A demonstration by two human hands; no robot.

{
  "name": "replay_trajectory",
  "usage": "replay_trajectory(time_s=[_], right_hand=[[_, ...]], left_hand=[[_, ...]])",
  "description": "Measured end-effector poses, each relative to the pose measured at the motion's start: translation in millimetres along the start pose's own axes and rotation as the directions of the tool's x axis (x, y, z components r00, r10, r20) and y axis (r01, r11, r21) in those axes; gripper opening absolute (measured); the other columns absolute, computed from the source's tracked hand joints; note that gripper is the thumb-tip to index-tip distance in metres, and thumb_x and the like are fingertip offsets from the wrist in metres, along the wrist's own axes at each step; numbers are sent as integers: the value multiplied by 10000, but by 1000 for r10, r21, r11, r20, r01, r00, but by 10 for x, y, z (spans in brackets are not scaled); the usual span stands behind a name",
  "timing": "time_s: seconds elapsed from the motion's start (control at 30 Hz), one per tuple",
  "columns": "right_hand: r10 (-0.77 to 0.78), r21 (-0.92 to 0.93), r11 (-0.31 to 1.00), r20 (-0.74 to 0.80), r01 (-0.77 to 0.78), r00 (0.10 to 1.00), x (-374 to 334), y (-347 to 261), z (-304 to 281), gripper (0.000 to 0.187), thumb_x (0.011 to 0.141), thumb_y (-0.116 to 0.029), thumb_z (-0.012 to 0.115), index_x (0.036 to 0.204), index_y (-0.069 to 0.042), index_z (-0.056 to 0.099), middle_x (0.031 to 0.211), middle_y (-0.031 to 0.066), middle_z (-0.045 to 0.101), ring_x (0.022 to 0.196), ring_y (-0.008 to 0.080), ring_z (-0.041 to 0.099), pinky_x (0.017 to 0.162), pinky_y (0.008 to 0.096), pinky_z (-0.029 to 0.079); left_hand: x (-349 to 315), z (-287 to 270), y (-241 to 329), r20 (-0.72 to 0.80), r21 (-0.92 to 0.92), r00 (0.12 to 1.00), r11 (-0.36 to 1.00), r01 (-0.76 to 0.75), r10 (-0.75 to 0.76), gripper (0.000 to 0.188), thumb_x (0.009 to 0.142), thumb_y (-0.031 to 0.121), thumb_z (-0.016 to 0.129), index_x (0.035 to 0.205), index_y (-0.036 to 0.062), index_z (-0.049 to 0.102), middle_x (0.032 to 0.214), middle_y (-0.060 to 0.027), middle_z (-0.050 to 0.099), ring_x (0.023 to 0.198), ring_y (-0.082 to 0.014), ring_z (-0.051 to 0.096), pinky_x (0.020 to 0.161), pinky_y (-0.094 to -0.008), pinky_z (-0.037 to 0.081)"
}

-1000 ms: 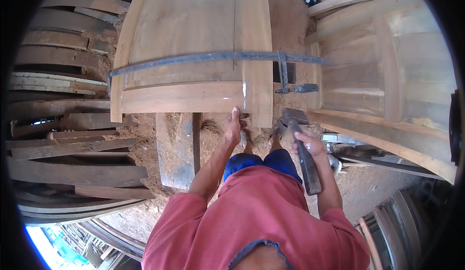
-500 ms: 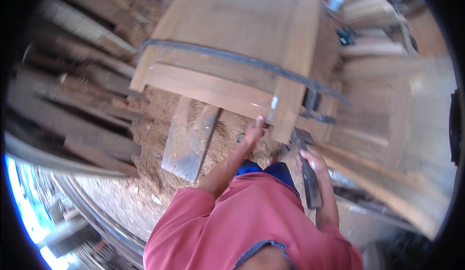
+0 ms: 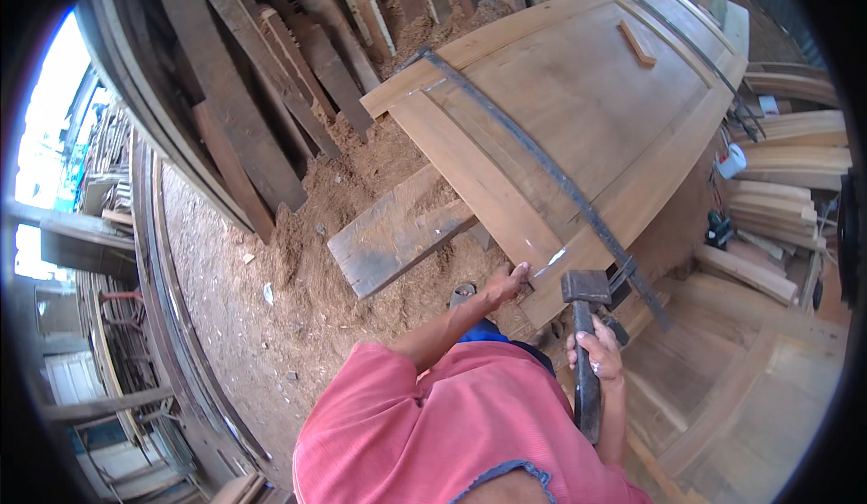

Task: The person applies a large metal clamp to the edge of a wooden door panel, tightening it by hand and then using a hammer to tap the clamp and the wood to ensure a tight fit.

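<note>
- My view has swung left since a second ago: the stacked planks (image 3: 244, 116) and the sawdust-covered ground (image 3: 298, 260) now fill the left half, where before the panel sat square across the top of the picture.
- A thick grey timber offcut (image 3: 397, 233) lies on the sawdust under the panel's near end, same as before; it has not been shifted.
- My left hand (image 3: 506, 284) is pressed against the near corner of the wooden door panel (image 3: 578, 98), fingers curled on the edge, gripping nothing loose. It was on that same corner a second ago, so I judge I am steadying the frame.
- The long metal bar clamp (image 3: 542, 170) runs across the panel's face from its far edge to the near corner, where its head sits by the hammer; it has stayed on throughout.
- My right hand (image 3: 596, 350) is clenched round the handle of the hammer (image 3: 585, 323), its head raised just beside the panel's corner and the clamp's end. The head hung lower and off to the side earlier; now it stands close to the joint, which reads to me as lining up a blow.
- More curved timber pieces (image 3: 786, 206) are stacked at the right.
</note>
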State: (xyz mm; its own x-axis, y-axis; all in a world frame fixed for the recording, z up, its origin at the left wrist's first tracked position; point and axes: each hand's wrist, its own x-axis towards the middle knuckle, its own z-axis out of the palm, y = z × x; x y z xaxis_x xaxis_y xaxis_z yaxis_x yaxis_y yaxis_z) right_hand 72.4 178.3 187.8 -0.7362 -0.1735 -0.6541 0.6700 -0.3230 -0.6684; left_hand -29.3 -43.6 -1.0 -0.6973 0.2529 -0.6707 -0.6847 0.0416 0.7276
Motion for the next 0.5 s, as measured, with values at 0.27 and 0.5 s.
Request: replay_trajectory(time_s=[0.27, 0.5], right_hand=[[-88, -485, 853, 226, 191, 970, 493, -584, 219, 393, 855, -97, 566, 1222, 35, 519, 750, 78, 623, 560, 125, 607, 498, 295, 526], [-8, -478, 870, 240, 126, 971, 888, -393, 847, 402, 882, -127, 581, 1244, 32, 507, 756, 76, 625, 559, 125, 607, 484, 296, 524]], left_hand=[[-56, 142, -44, -325, -38, 944, 997, -74, 57, 535, 977, 453, 600, 1147, -54, 564, 872, -116, 629, 732, -169, 592, 632, -346, 505], [-290, -690, 198, -25, 427, 993, 900, -91, 113, 463, 971, 436, 630, 1068, -16, 640, 855, -92, 665, 746, -167, 614, 664, -342, 507]])
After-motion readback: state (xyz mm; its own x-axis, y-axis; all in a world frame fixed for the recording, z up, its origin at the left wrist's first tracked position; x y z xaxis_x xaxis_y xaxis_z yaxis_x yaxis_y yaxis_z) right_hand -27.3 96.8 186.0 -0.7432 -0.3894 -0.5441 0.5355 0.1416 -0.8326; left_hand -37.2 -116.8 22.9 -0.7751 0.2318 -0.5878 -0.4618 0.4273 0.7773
